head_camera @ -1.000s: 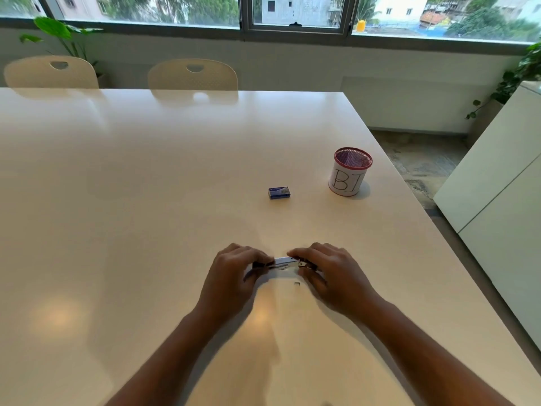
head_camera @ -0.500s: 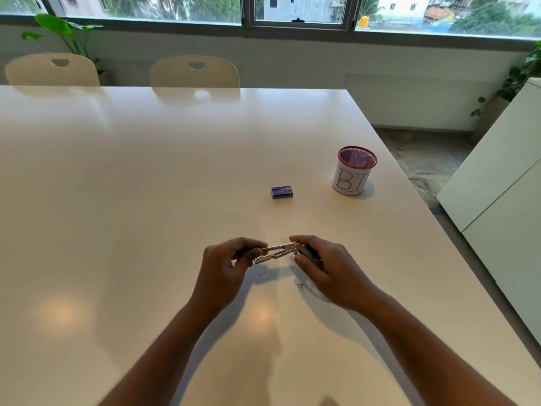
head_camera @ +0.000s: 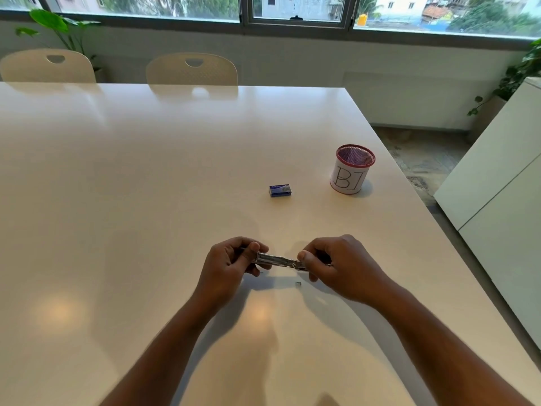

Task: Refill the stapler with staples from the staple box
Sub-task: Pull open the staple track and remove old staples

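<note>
A small metal stapler (head_camera: pixel 276 260) is held just above the white table (head_camera: pixel 146 200), stretched out between both hands. My left hand (head_camera: pixel 231 266) pinches its left end and my right hand (head_camera: pixel 336 266) grips its right end, hiding the body there. A small loose clump of staples (head_camera: pixel 298 284) lies on the table below my right thumb. The blue staple box (head_camera: pixel 280 190) lies closed on the table, well beyond the hands.
A mesh pen cup (head_camera: pixel 352 169) with a red rim and a white label stands right of the box, near the table's right edge. Two cream chairs (head_camera: pixel 191 70) stand at the far side. A white cabinet (head_camera: pixel 497 186) is at the right.
The hands lifted the stapler off the table and opened it at an angle half a second ago. Now it lies nearly level again, stretched between both hands.
</note>
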`<control>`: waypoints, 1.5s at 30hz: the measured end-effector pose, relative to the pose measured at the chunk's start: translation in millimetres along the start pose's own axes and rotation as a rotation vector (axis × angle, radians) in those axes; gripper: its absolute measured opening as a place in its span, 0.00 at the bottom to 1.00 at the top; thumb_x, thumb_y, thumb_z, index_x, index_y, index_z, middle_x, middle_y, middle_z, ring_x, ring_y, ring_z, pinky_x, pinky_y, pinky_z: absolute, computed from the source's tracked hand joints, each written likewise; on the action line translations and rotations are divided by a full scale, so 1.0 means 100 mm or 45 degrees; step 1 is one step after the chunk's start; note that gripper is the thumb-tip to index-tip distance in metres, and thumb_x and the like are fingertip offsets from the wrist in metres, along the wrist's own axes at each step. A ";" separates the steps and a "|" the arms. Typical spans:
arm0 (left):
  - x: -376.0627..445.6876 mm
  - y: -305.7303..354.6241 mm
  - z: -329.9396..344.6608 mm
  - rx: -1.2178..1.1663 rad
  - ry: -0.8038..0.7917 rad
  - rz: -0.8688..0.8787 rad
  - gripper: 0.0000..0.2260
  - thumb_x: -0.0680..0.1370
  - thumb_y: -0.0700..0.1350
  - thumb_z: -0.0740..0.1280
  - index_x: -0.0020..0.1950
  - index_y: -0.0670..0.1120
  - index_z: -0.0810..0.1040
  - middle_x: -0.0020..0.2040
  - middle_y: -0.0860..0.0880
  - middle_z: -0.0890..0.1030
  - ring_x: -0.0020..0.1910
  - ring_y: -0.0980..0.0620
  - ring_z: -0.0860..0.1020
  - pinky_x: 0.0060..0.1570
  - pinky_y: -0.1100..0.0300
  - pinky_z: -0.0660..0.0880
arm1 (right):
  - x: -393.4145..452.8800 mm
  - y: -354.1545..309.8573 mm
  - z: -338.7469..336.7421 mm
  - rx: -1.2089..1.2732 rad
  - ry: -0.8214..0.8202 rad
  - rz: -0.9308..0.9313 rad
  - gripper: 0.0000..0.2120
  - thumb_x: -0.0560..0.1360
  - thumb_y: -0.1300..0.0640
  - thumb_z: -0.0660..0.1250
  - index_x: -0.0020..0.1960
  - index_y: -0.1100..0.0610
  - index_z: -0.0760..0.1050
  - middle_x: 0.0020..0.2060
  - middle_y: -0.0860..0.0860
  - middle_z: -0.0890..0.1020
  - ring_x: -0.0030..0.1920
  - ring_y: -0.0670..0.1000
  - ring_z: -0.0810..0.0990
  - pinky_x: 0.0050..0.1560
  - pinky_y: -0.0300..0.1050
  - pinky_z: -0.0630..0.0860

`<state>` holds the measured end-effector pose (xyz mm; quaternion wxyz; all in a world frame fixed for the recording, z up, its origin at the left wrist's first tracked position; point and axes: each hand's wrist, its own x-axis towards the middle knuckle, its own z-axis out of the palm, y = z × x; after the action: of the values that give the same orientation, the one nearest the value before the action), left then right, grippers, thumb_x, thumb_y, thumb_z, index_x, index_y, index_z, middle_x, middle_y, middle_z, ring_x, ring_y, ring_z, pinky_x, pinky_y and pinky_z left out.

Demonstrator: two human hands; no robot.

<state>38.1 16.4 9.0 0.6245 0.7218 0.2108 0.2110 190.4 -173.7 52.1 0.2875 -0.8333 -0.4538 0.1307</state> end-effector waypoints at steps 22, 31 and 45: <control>-0.15 0.10 0.00 -0.213 -0.069 -0.038 0.11 0.79 0.48 0.66 0.56 0.48 0.85 0.50 0.49 0.90 0.46 0.47 0.88 0.48 0.61 0.83 | -0.13 -0.08 -0.12 0.153 0.145 -0.078 0.28 0.73 0.27 0.62 0.49 0.49 0.86 0.32 0.47 0.85 0.32 0.52 0.81 0.38 0.55 0.81; -0.15 0.08 -0.01 -0.247 -0.125 -0.055 0.12 0.84 0.38 0.62 0.58 0.47 0.85 0.51 0.47 0.90 0.46 0.47 0.88 0.49 0.62 0.83 | -0.11 -0.03 -0.12 0.195 0.144 -0.038 0.23 0.73 0.28 0.64 0.43 0.47 0.85 0.31 0.42 0.85 0.30 0.47 0.81 0.36 0.48 0.79; -0.16 0.07 0.07 0.027 0.054 0.197 0.12 0.78 0.33 0.73 0.56 0.48 0.84 0.56 0.52 0.88 0.55 0.50 0.86 0.54 0.58 0.84 | -0.10 0.06 -0.07 0.361 0.196 -0.067 0.24 0.74 0.25 0.62 0.44 0.43 0.83 0.33 0.42 0.86 0.29 0.46 0.79 0.34 0.43 0.77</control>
<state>29.7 1.0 14.4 0.5940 0.7379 0.1699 0.2717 192.3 -186.8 54.1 0.4393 -0.7797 -0.4292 0.1216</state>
